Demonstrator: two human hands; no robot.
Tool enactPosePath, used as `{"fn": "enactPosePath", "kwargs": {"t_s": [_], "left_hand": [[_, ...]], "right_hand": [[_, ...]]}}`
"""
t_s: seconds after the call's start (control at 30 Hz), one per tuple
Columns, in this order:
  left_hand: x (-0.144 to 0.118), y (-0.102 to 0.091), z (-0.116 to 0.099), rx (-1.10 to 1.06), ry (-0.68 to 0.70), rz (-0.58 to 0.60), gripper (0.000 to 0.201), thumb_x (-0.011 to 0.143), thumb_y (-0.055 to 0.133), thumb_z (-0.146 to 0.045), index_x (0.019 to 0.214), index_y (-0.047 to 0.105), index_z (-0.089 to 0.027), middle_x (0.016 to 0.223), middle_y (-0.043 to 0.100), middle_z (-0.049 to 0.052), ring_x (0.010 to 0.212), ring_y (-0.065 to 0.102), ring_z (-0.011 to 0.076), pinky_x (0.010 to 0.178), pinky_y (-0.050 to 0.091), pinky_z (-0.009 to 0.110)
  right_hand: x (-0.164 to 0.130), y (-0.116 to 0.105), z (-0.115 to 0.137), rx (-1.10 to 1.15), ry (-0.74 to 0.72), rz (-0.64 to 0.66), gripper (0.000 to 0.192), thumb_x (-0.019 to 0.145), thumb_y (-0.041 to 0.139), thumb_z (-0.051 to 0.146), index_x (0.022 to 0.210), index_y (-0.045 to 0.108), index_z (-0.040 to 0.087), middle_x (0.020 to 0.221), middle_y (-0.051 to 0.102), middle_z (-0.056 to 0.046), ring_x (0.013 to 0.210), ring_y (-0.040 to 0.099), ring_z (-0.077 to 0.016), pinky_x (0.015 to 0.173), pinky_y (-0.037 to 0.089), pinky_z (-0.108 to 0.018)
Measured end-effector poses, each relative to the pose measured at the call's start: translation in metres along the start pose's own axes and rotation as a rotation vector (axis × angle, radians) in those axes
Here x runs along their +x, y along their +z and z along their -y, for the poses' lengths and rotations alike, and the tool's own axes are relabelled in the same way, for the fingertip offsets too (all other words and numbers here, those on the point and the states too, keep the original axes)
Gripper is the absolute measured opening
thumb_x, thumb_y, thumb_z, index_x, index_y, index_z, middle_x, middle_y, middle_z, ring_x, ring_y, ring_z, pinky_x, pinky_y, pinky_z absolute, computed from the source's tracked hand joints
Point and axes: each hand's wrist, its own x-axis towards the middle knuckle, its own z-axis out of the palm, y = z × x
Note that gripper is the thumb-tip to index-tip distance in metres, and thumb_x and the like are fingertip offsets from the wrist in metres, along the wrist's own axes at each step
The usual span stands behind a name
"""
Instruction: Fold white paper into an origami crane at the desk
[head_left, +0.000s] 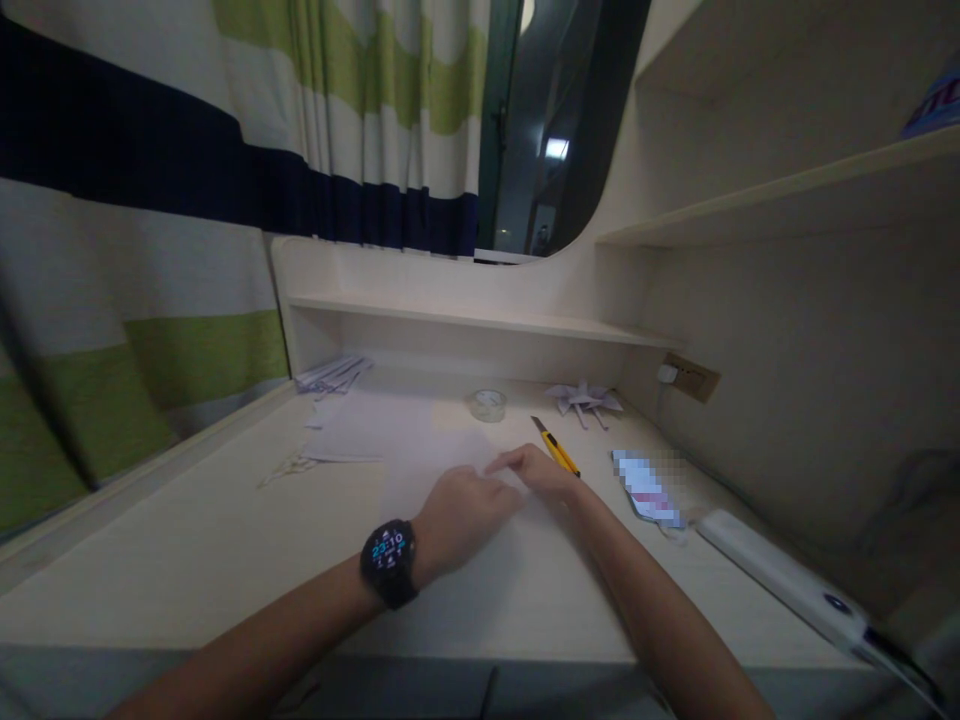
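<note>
Both my hands rest on a white sheet of paper [420,470] lying on the pale desk [187,540]. My left hand [461,515], with a black watch [388,562] on its wrist, presses down on the sheet with fingers curled. My right hand [536,468] lies just right of it, fingers flat and stretched left along the paper. The two hands touch or nearly touch. Whether either one pinches the paper is hidden.
A yellow utility knife [555,446] lies just beyond my right hand. A tape roll [488,404], folded paper shapes [585,400], more paper sheets [341,430], a blurred packet [646,488] and a long white device [787,575] are on the desk. A striped curtain [150,250] hangs left.
</note>
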Motion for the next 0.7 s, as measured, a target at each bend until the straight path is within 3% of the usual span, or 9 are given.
{"fn": "enactPosePath", "kwargs": {"t_s": [0.13, 0.27, 0.33, 0.4, 0.57, 0.7], "left_hand": [[0.021, -0.009, 0.018, -0.269, -0.266, 0.000, 0.026, 0.090, 0.048, -0.031, 0.082, 0.070, -0.019, 0.070, 0.071, 0.003, 0.058, 0.060, 0.0124, 0.053, 0.035, 0.022], [0.035, -0.011, 0.054, -0.581, -0.532, -0.080, 0.028, 0.083, 0.055, -0.038, 0.080, 0.073, -0.017, 0.081, 0.073, 0.006, 0.074, 0.065, 0.0184, 0.063, 0.042, 0.024], [0.038, -0.011, 0.070, -0.749, -0.724, -0.124, 0.031, 0.078, 0.060, -0.041, 0.083, 0.073, -0.013, 0.082, 0.073, 0.009, 0.075, 0.065, 0.0212, 0.063, 0.043, 0.026], [0.039, -0.011, 0.082, -0.892, -0.824, -0.126, 0.036, 0.074, 0.064, -0.044, 0.085, 0.073, -0.010, 0.083, 0.072, 0.010, 0.074, 0.064, 0.0215, 0.062, 0.044, 0.027], [0.036, -0.006, 0.091, -1.044, -0.886, -0.103, 0.044, 0.071, 0.065, -0.049, 0.086, 0.071, -0.007, 0.079, 0.070, 0.012, 0.064, 0.059, 0.0182, 0.057, 0.042, 0.027], [0.029, 0.007, 0.089, -1.037, -0.847, -0.178, 0.046, 0.072, 0.062, -0.051, 0.087, 0.069, -0.008, 0.087, 0.070, 0.013, 0.075, 0.060, 0.0209, 0.065, 0.044, 0.029]], "right_hand": [[-0.005, -0.006, 0.001, 0.144, 0.092, -0.046, 0.023, 0.057, 0.073, 0.024, 0.078, 0.074, 0.014, 0.072, 0.070, -0.002, 0.069, 0.062, -0.0174, 0.066, 0.047, -0.028], [-0.004, -0.012, -0.004, 0.274, 0.165, -0.060, 0.032, 0.056, 0.079, 0.033, 0.078, 0.072, 0.011, 0.070, 0.069, -0.004, 0.061, 0.060, -0.0150, 0.065, 0.047, -0.028], [-0.004, -0.014, -0.004, 0.331, 0.144, -0.072, 0.035, 0.055, 0.080, 0.035, 0.080, 0.071, 0.011, 0.073, 0.069, -0.004, 0.064, 0.061, -0.0150, 0.069, 0.047, -0.029], [-0.003, -0.015, -0.002, 0.389, 0.100, -0.083, 0.038, 0.054, 0.082, 0.036, 0.082, 0.070, 0.012, 0.077, 0.069, -0.005, 0.070, 0.063, -0.0155, 0.076, 0.048, -0.031], [-0.002, -0.014, 0.002, 0.459, 0.111, -0.138, 0.039, 0.057, 0.080, 0.042, 0.073, 0.070, 0.009, 0.076, 0.068, -0.008, 0.070, 0.062, -0.0158, 0.075, 0.048, -0.030], [-0.001, -0.013, 0.005, 0.516, 0.108, -0.280, 0.036, 0.054, 0.081, 0.042, 0.065, 0.067, 0.011, 0.069, 0.066, -0.006, 0.063, 0.058, -0.0142, 0.066, 0.047, -0.027]]}}
